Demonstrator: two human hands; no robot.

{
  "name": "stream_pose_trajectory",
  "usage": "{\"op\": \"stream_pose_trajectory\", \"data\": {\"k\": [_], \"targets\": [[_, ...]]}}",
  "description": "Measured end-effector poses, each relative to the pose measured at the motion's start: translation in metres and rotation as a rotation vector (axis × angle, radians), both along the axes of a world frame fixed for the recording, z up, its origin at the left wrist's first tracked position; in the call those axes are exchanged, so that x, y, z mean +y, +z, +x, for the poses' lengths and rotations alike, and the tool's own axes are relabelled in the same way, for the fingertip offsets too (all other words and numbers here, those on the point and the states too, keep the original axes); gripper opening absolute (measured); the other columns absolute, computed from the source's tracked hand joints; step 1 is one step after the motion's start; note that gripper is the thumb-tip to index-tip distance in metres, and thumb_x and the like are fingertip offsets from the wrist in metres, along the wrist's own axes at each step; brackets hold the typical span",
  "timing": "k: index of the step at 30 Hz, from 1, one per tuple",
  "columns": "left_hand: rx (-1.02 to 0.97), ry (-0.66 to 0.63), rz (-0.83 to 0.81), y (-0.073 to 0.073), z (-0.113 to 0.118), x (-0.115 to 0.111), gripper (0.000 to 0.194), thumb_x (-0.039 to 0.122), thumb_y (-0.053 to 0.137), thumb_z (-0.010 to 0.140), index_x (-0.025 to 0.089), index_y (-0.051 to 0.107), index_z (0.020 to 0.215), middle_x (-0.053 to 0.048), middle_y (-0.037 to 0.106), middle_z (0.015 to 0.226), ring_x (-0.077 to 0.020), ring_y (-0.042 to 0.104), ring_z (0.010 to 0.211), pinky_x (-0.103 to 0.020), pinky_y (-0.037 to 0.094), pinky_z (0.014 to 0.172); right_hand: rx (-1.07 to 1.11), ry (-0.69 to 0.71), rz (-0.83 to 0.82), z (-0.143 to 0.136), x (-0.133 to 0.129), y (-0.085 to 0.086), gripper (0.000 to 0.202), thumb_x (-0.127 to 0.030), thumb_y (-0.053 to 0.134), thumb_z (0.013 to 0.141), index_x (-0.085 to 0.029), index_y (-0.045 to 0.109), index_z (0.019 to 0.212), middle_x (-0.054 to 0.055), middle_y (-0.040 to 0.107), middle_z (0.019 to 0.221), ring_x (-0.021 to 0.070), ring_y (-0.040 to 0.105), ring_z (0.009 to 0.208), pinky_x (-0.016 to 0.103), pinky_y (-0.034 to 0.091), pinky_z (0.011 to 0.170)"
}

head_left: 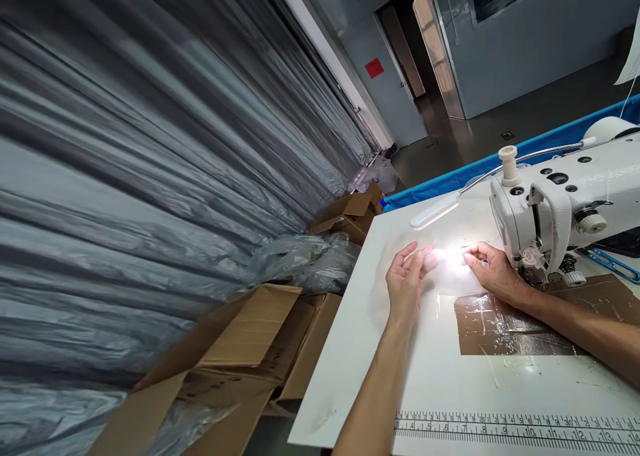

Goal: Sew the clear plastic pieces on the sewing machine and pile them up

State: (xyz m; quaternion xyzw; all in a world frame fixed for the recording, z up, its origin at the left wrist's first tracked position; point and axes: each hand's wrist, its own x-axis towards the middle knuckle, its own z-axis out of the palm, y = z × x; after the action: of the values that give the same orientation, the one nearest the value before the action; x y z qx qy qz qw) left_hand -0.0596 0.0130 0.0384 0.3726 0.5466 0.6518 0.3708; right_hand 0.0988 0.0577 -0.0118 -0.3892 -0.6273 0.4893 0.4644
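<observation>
Under a bright lamp, my left hand (pixel 406 279) is raised above the white sewing table (pixel 345 349), its thumb and fingers drawn together. My right hand (pixel 493 269) pinches with thumb and forefinger a short way to the right, beside the needle end of a white sewing machine (pixel 520 209). Glare washes out the gap between both hands, so whatever they hold cannot be made out. A small pale ruffled piece (pixel 531 257) hangs at the machine head, close to my right wrist.
A lamp (pixel 435 211) on a bent metal neck hangs over the hands. Brown tape-covered sheeting (pixel 500 326) lies below the right forearm; a printed ruler (pixel 500 426) runs along the front edge. Blue scissors (pixel 610 261) lie behind the machine. Open cardboard boxes (pixel 250 329) stand left, beside a grey curtain (pixel 150 143).
</observation>
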Motion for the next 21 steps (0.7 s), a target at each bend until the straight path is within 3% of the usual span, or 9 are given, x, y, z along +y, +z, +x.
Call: {"op": "stream_pose_trajectory", "data": {"k": [3,7,15,21], "targets": [[0.047,0.011,-0.002,0.0002,0.0016,-0.0009,0.063,0.046,0.087,0.059,0.014,0.061,0.106,-0.011,0.075,0.094,-0.0218,0.073,0.084,-0.034,0.058,0.079,-0.02,-0.002,-0.003,-0.0011,-0.0001,-0.0005,0.03,-0.048,0.053,0.079,-0.021,0.061,0.086,0.005,0.068,0.091,0.0211,0.063,0.091,0.04,0.048,0.09],[0.095,-0.004,0.006,0.0016,0.0012,-0.0022,0.062,0.047,0.084,0.062,0.014,0.06,0.109,-0.01,0.075,0.094,-0.0191,0.073,0.08,-0.031,0.057,0.077,-0.065,-0.004,-0.003,-0.0013,-0.0009,0.0005,0.029,-0.049,0.056,0.076,-0.021,0.06,0.081,0.003,0.067,0.084,0.0193,0.06,0.083,0.036,0.048,0.082],[0.306,0.095,0.03,-0.0039,-0.0026,-0.0023,0.043,0.037,0.075,0.07,0.017,0.055,0.102,-0.008,0.076,0.086,-0.0201,0.073,0.08,-0.028,0.055,0.07,-0.158,-0.044,-0.002,0.0038,-0.0013,0.0015,0.024,-0.046,0.054,0.077,-0.022,0.058,0.075,0.003,0.065,0.081,0.0217,0.059,0.083,0.035,0.045,0.073],[0.234,0.041,-0.023,-0.0026,-0.0047,-0.0005,0.045,0.038,0.078,0.068,0.017,0.055,0.1,-0.009,0.076,0.092,-0.0125,0.068,0.063,-0.024,0.053,0.061,-0.141,-0.008,0.03,0.0011,0.0034,-0.0005,0.023,-0.043,0.052,0.079,-0.022,0.061,0.08,0.003,0.068,0.086,0.0209,0.062,0.087,0.036,0.046,0.085]]}}
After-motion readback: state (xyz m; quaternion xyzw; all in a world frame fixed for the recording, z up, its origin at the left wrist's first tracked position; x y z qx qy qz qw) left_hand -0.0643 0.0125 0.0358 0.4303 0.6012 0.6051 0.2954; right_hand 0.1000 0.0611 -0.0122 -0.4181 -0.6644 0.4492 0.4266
